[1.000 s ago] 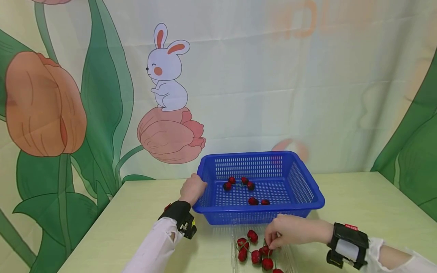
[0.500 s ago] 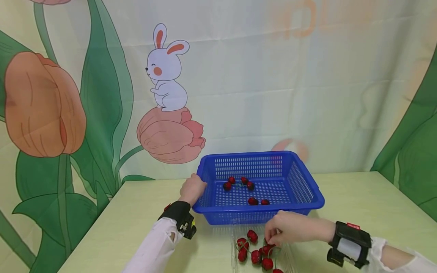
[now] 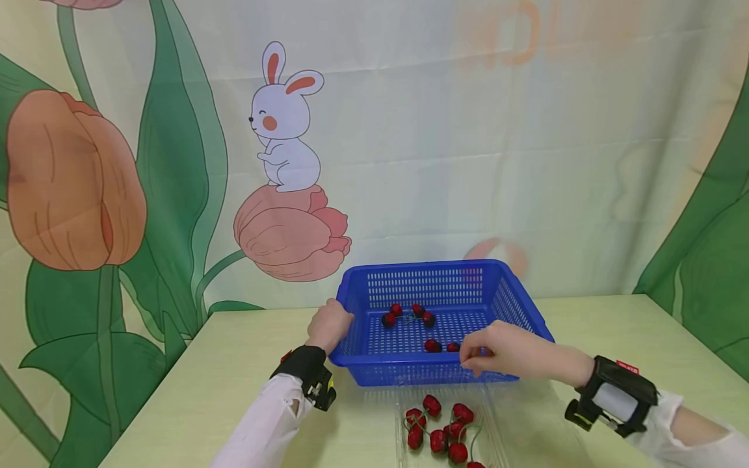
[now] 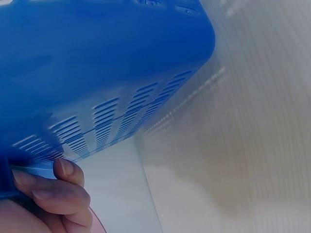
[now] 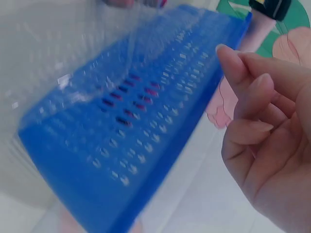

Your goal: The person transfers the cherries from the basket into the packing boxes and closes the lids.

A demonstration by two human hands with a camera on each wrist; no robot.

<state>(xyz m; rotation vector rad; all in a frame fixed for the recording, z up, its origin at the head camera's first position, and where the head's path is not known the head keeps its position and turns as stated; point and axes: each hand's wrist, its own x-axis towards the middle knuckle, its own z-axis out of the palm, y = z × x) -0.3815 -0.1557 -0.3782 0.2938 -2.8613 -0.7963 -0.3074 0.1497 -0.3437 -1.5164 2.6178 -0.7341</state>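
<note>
Taking the blue basket as the dial, with 12 o'clock at the far side, the left hand is at 9 o'clock and grips the rim. The left wrist view shows its fingers bent in at that edge, beside the slotted wall.

The right hand is at 4 o'clock, over the near rim and hiding part of it; whether it touches the plastic I cannot tell. Its grip is narrow: the fingers are loosely bent, with a small gap to the thumb, and nothing shows between them. In the right wrist view the basket is blurred, with dark red spots showing through its slots.

Inside the basket, four cherries lie at 10 o'clock, their green stems meeting in the middle. Two more cherries lie at 6 o'clock, close behind the near wall.

Outside, also at 6 o'clock, a clear tray sits just beside the basket on the pale table. At least eight cherries cluster in it, some with stems, the nearest cut off by the edge of view.

Each wrist wears a black band below a white sleeve. A cloth hangs at 12 o'clock, with a rabbit at 11 and an orange tulip near 10.
</note>
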